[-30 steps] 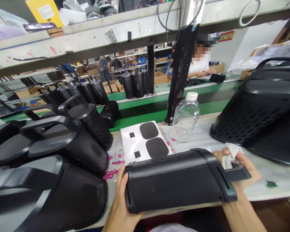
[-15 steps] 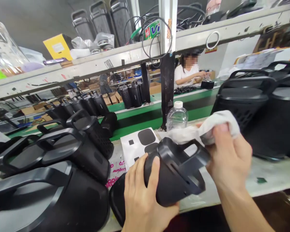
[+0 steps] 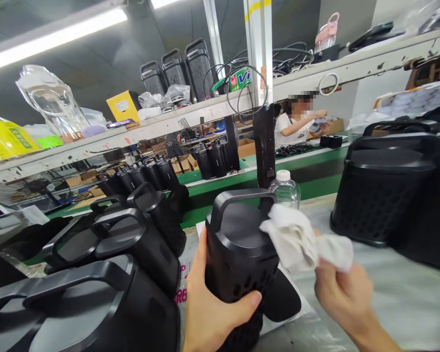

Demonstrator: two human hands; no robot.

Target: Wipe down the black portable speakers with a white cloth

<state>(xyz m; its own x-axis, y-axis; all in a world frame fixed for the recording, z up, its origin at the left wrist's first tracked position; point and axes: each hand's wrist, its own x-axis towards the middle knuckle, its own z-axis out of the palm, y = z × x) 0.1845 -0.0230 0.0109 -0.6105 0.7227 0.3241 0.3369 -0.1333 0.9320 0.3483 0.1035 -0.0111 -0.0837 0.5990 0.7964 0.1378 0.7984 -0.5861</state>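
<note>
My left hand [image 3: 212, 308] grips a black speaker housing [image 3: 238, 249] with a perforated side and a carry handle on top. It stands upright in front of me. My right hand [image 3: 342, 296] holds a crumpled white cloth [image 3: 300, 239], which touches the housing's upper right edge. Under the housing lies a white sheet with black pads [image 3: 282, 298], mostly hidden.
Several black housings [image 3: 124, 244] crowd the bench at left. Larger ones [image 3: 384, 190] stand at right. A clear plastic bottle [image 3: 285, 188] sits behind the held one. Beyond it run a green conveyor [image 3: 315, 166] and a cluttered shelf [image 3: 168, 124]. Another person [image 3: 296, 122] works at the far side.
The housing has been turned from lying tilted to standing upright, handle up. My right hand dropped lower with the cloth. My view has lifted toward the shelf.
</note>
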